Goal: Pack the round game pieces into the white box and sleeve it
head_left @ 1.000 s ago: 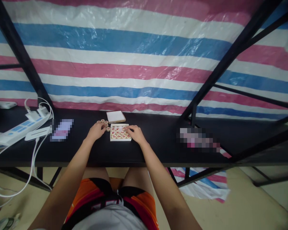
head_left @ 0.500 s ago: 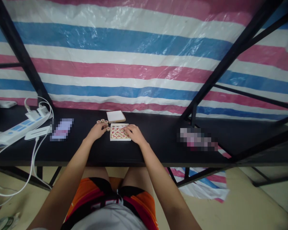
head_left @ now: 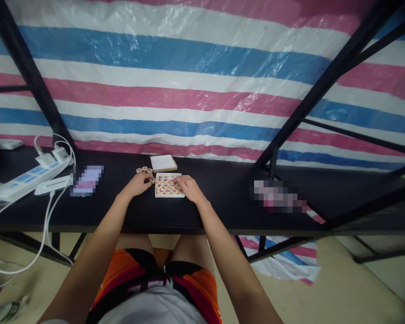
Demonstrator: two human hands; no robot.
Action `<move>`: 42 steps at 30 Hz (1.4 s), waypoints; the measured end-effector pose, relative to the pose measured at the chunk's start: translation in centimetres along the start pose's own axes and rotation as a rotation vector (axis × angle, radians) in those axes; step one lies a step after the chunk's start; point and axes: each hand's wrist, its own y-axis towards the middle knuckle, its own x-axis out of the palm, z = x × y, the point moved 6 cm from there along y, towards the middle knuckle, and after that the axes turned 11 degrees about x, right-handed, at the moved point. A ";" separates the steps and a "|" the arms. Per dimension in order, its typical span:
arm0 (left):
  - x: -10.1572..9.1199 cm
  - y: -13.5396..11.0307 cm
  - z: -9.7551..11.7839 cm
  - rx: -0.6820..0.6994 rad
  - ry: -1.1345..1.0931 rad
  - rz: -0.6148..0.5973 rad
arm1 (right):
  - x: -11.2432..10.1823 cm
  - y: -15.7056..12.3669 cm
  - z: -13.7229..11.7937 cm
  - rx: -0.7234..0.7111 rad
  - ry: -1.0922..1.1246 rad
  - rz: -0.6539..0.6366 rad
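Note:
A white box (head_left: 155, 191) on the black table holds rows of round Chinese chess pieces (head_left: 168, 191) with red characters; some at the back have dark ones. At its left wall, my left hand (head_left: 139, 184) has its fingers closed around one loose chess piece (head_left: 153, 181). My right hand (head_left: 190, 187) lies over the right side of the box, fingers stretched out and their tips touching pieces. It covers that corner of the box. Several more loose pieces (head_left: 145, 169) stand just behind my left hand.
The box lid (head_left: 164, 163) lies behind the box. To the left are a phone (head_left: 87, 180), a white cabled device (head_left: 52, 185) and a power strip (head_left: 23, 180). A blurred-out item (head_left: 278, 196) lies right. Striped sheeting (head_left: 175, 99) hangs behind the black table (head_left: 222, 211).
My left hand has shifted slightly right, bringing the loose piece against the left side of the box. My right hand stays over the box.

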 end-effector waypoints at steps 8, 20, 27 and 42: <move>0.2 -0.1 -0.6 -0.035 -0.014 -0.013 | -0.1 0.0 -0.2 0.026 0.008 0.001; -1.8 -0.1 1.2 -0.022 -0.079 0.241 | -0.6 -0.4 -1.1 -0.071 -0.111 0.091; -0.4 0.6 5.1 0.196 -0.215 0.183 | 0.6 -1.4 -3.8 -0.274 -0.170 0.052; -1.6 0.3 2.1 -0.008 0.071 0.260 | -1.5 -0.2 -0.2 0.000 0.010 0.268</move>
